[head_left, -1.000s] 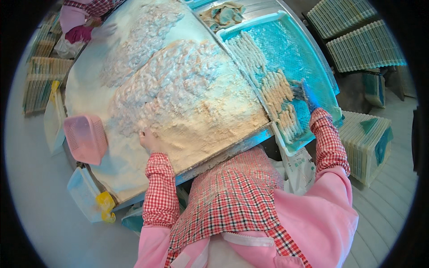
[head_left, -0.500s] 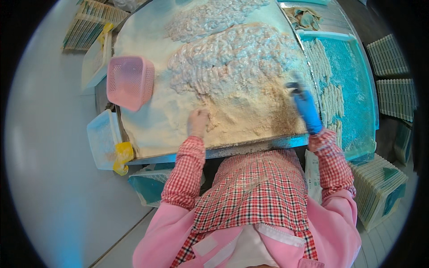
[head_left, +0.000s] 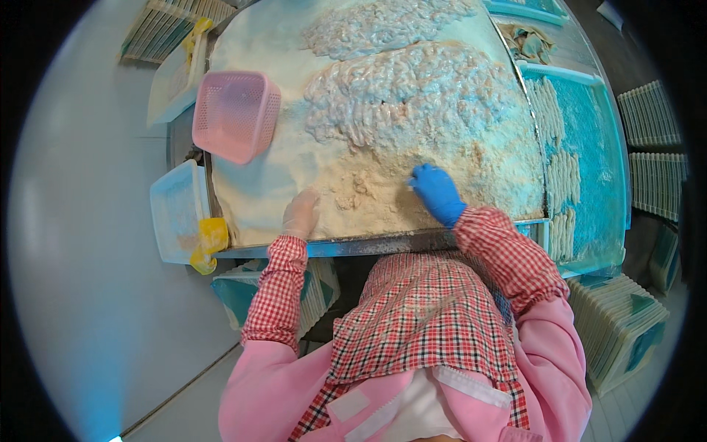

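Observation:
My left hand (head_left: 300, 214), in a pale, thin covering, rests on the powdery layer near the table's front edge. Its fingers lie loosely stretched out, with nothing visible in them. In a blue glove, my right hand (head_left: 439, 196) is curled down onto the crumbly tan powder (head_left: 383, 210); whatever its fingers hold is hidden beneath them. Just beyond both hands lies a large mound of pale, wet, glistening strips (head_left: 412, 96), its near side dusted with powder. A second mound of similar strips (head_left: 383, 26) sits farther back.
At the left stands a pink perforated basket (head_left: 234, 118). A white tub (head_left: 177, 214) with a yellow piece (head_left: 213, 234) hangs by the left edge. On the right, a turquoise tray (head_left: 600, 177) holds rows of coated strips (head_left: 565, 177). Stacked trays (head_left: 618, 324) stand at the lower right.
My right hand has swung left from beside the tray to the middle of the powder. My left hand has shifted slightly left and nearer to me. The view has shifted slightly.

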Motion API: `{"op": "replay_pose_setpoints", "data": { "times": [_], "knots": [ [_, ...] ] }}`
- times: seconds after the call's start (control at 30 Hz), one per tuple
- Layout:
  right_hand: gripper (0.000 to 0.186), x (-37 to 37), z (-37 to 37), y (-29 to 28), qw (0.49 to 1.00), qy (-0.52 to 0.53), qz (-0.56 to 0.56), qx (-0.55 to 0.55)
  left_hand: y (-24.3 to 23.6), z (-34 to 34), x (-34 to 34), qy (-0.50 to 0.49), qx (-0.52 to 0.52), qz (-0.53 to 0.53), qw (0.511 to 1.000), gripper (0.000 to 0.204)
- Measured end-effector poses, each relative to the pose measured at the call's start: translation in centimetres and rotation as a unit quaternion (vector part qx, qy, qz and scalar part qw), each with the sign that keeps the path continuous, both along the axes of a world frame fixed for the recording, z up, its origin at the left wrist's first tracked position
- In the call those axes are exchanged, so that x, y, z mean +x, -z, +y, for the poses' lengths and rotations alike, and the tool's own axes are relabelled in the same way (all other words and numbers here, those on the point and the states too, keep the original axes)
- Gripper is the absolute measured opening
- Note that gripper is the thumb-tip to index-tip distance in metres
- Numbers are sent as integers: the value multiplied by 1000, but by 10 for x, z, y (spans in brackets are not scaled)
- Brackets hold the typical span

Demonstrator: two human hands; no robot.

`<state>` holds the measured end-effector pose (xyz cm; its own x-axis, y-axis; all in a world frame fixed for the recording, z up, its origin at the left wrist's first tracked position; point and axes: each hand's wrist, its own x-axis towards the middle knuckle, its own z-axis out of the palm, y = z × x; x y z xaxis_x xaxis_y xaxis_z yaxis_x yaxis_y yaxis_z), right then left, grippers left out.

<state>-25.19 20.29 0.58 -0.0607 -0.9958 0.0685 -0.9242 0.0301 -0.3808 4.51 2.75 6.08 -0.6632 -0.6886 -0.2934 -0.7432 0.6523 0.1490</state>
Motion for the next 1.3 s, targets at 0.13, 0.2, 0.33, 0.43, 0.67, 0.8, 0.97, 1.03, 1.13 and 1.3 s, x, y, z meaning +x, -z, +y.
{"op": "replay_pose_setpoints", "data": {
  "times": [0.13,0.2,0.33,0.43,0.67,0.8,0.97,1.03,1.13,1.3],
  "knots": [
    [14,-33,22,-8,997,81,13,5,33,18,-50,-89,28,159,983,34],
    [29,-44,30,-42,998,49,37,-13,16,45,-90,-39,-102,75,991,28],
    [59,-66,51,-76,984,158,80,-35,16,28,-70,-290,248,197,903,29],
    [64,-67,68,-73,954,290,63,46,37,15,-56,-371,294,395,787,27],
    [51,-58,72,-48,980,184,-72,-11,21,38,-104,-131,52,224,964,26],
    [32,-82,81,-77,934,297,-189,-52,21,38,-97,-148,41,203,967,24],
    [22,-121,98,-44,814,337,-446,-158,3,31,-102,-184,75,273,941,23],
    [28,-127,99,-38,842,314,-413,-152,-16,40,-115,-134,125,321,929,23],
    [45,-112,88,-70,942,267,-179,-96,-21,70,-130,193,-70,220,954,25],
    [64,-88,81,-83,977,212,-24,-23,-34,64,-132,-90,154,104,978,41]
  ]
}}
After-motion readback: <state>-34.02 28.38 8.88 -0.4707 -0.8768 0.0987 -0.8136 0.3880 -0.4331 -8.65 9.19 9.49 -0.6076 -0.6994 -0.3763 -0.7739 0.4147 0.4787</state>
